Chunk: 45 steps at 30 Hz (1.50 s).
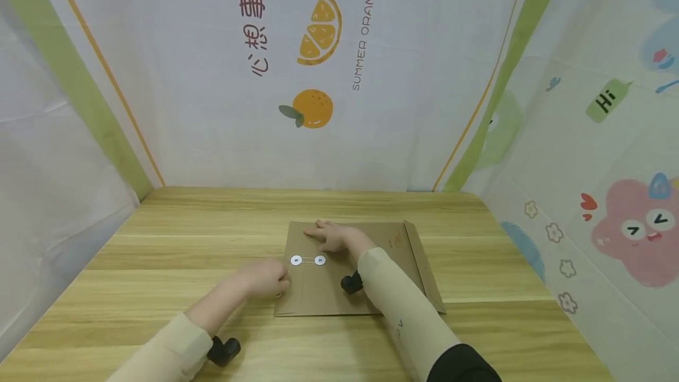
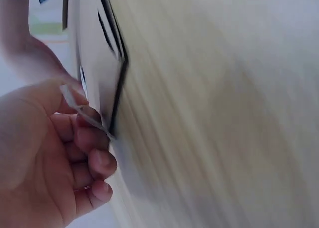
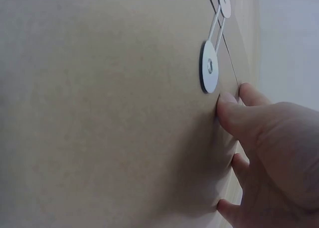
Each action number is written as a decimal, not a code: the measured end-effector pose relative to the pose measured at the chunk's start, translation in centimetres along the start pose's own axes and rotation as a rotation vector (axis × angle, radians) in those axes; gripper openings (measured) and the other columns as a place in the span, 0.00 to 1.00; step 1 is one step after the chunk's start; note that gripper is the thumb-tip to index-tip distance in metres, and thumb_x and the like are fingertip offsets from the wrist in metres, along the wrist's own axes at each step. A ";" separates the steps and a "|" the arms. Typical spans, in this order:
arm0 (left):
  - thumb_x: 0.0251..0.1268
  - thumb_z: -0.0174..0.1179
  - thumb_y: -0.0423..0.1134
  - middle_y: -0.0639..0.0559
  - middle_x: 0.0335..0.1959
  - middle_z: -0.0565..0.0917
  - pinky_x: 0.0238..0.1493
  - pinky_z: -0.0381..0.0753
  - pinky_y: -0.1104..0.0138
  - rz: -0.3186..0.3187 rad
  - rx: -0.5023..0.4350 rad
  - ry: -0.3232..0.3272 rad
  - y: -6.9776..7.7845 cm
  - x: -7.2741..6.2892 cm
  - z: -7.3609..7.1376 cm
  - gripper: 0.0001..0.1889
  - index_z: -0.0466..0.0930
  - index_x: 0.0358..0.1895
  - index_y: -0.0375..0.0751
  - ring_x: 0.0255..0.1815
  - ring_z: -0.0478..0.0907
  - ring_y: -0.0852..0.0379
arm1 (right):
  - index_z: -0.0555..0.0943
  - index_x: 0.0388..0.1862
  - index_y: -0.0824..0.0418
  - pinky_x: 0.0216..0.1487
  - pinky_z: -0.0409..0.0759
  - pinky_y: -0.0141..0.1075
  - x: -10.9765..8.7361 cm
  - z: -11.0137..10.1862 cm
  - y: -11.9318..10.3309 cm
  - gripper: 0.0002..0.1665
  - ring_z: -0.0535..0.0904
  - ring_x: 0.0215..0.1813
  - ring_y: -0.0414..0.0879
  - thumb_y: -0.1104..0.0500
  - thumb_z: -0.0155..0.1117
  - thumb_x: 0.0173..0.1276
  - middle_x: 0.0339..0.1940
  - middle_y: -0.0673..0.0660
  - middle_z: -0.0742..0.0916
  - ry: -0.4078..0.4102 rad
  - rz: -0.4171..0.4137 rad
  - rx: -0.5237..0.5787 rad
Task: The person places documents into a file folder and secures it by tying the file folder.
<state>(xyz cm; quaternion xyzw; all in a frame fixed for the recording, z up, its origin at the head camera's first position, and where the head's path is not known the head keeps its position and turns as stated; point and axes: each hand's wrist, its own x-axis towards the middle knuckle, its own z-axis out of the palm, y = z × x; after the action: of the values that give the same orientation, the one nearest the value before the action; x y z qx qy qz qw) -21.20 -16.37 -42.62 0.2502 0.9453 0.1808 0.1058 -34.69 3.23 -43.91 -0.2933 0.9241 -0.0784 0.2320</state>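
A brown kraft-paper string-tie envelope lies flat on the wooden table. Two white paper discs on its left part have white string running between them; the right wrist view shows one disc close up. At the envelope's left edge, my left hand pinches the loose end of the string between thumb and curled fingers. My right hand rests on the envelope near its far edge, beyond the discs. Its fingers are spread, and its thumb touches the paper just beside a disc.
The wooden table top extends around the envelope on all sides. Behind it hangs a white cloth printed with oranges and lettering. Another printed cloth borders the right side. A folded strip runs down the envelope's right edge.
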 end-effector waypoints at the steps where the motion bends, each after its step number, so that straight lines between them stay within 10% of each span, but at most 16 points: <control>1: 0.62 0.53 0.33 0.59 0.12 0.68 0.18 0.63 0.69 0.016 0.006 0.006 0.1 0.1 0.2 0.16 0.72 0.15 0.46 0.14 0.61 0.63 | 0.55 0.76 0.36 0.74 0.44 0.48 0.0 0.0 0.0 0.35 0.39 0.77 0.47 0.56 0.53 0.74 0.79 0.52 0.49 0.005 0.001 0.006; 24: 0.43 0.65 0.36 0.67 0.05 0.55 0.12 0.51 0.76 0.101 -0.095 0.191 4.7 1.4 4.0 0.23 0.59 0.06 0.52 0.09 0.51 0.69 | 0.56 0.77 0.42 0.73 0.44 0.49 -1.7 -0.3 -1.5 0.35 0.40 0.77 0.49 0.57 0.52 0.75 0.78 0.55 0.50 0.027 -0.044 0.026; 35: 0.45 0.64 0.37 0.68 0.06 0.56 0.12 0.49 0.76 0.104 -0.081 0.167 6.9 1.5 4.7 0.21 0.60 0.07 0.53 0.09 0.53 0.69 | 0.55 0.76 0.39 0.74 0.41 0.48 -1.3 -0.2 -0.5 0.35 0.37 0.77 0.47 0.57 0.52 0.75 0.79 0.52 0.49 0.006 -0.030 0.039; 45: 0.59 0.62 0.34 0.67 0.15 0.70 0.19 0.63 0.76 0.264 -0.261 -0.011 7.4 1.4 4.5 0.11 0.78 0.19 0.47 0.16 0.62 0.71 | 0.55 0.77 0.42 0.73 0.43 0.50 -1.8 -0.3 -0.5 0.34 0.38 0.77 0.49 0.56 0.50 0.76 0.79 0.55 0.48 0.009 -0.050 0.012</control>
<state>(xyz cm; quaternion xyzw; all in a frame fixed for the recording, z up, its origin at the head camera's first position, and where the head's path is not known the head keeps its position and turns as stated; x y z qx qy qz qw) -17.92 -8.36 -44.00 0.3574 0.8720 0.3131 0.1178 -33.30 3.90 -42.83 -0.3144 0.9171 -0.0912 0.2274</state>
